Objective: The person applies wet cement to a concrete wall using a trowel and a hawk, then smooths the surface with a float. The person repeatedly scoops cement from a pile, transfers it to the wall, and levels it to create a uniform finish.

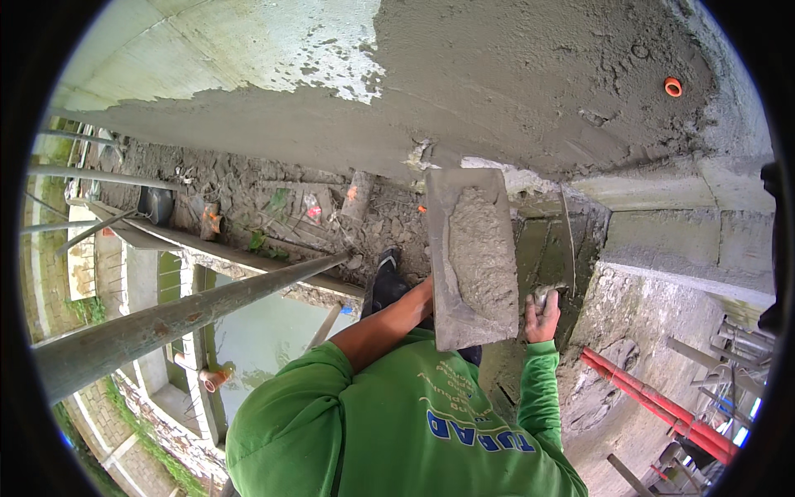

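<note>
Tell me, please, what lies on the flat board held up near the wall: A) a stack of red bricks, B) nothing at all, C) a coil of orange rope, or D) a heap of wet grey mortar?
D: the flat board carries a rough heap of grey mortar, matching the wet grey coat on the wall just above it.

Grey scaffold pipe (182,319) crossing lower left; red pipes (662,410) at right; orange ring (672,86), perhaps a conduit end, in wet plastered wall (513,74).
</note>
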`<action>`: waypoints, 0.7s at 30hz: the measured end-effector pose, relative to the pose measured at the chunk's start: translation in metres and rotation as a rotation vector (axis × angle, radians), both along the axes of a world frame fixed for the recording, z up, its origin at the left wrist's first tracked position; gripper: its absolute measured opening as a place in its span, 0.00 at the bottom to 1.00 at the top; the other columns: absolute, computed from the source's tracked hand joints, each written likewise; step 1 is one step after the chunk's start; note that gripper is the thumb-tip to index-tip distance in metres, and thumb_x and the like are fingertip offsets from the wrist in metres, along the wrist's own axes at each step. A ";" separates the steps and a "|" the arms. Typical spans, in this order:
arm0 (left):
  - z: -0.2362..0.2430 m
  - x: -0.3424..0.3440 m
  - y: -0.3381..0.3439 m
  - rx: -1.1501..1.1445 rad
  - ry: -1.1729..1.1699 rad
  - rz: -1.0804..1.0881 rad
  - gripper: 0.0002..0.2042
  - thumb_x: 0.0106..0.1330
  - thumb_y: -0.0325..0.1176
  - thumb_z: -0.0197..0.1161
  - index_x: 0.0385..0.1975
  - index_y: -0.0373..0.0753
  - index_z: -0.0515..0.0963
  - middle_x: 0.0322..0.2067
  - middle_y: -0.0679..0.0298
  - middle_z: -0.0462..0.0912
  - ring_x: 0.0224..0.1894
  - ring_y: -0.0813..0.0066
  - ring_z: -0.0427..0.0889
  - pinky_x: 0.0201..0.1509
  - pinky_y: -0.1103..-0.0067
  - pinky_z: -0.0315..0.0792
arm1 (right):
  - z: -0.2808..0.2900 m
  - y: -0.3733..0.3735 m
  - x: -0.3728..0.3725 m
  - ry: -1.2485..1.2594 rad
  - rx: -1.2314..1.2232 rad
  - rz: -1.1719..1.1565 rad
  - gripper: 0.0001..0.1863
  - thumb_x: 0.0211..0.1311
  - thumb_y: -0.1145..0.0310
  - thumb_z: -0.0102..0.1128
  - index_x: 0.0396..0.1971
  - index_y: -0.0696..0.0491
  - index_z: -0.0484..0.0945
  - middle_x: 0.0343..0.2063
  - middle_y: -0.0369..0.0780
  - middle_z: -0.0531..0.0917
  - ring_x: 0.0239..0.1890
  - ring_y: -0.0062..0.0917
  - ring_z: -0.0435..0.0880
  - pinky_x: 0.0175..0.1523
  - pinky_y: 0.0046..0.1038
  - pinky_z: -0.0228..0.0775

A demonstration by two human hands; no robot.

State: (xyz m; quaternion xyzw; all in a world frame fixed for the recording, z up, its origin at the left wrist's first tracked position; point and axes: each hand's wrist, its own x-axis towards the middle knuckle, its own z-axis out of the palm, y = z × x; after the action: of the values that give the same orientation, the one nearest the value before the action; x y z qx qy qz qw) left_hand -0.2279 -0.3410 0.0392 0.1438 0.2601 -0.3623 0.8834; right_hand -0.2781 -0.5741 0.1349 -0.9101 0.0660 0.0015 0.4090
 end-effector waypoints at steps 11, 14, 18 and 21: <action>-0.064 -0.021 0.059 0.187 0.060 0.405 0.19 0.71 0.42 0.52 0.55 0.35 0.71 0.46 0.57 0.80 0.46 0.64 0.80 0.47 0.67 0.76 | -0.013 0.016 0.062 0.165 -0.203 0.682 0.24 0.63 0.62 0.60 0.57 0.54 0.69 0.36 0.49 0.84 0.38 0.48 0.83 0.43 0.39 0.74; -0.082 -0.024 0.059 0.180 0.061 0.452 0.19 0.71 0.42 0.52 0.55 0.36 0.71 0.45 0.57 0.80 0.46 0.64 0.80 0.47 0.67 0.77 | -0.027 0.023 0.085 0.303 -0.461 0.908 0.26 0.64 0.58 0.59 0.58 0.53 0.69 0.40 0.49 0.84 0.39 0.48 0.83 0.45 0.42 0.74; -0.100 -0.036 0.056 0.161 0.075 0.485 0.19 0.71 0.42 0.52 0.56 0.36 0.71 0.45 0.57 0.80 0.45 0.64 0.80 0.47 0.67 0.77 | -0.058 0.046 0.131 0.555 -0.318 1.007 0.25 0.62 0.55 0.61 0.53 0.56 0.73 0.42 0.50 0.83 0.45 0.45 0.81 0.50 0.39 0.72; -0.106 -0.041 0.051 0.148 0.077 0.485 0.19 0.71 0.41 0.52 0.56 0.36 0.71 0.45 0.57 0.80 0.45 0.64 0.80 0.47 0.67 0.77 | -0.102 0.070 0.166 0.480 -0.298 0.894 0.25 0.62 0.55 0.62 0.50 0.59 0.74 0.40 0.51 0.82 0.44 0.41 0.82 0.50 0.36 0.71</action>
State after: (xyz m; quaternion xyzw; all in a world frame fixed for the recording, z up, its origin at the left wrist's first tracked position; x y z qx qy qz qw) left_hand -0.2693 -0.2902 -0.0665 0.1275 0.3460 -0.1251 0.9211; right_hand -0.1116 -0.5045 0.0328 -0.8717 -0.2374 0.3750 0.2078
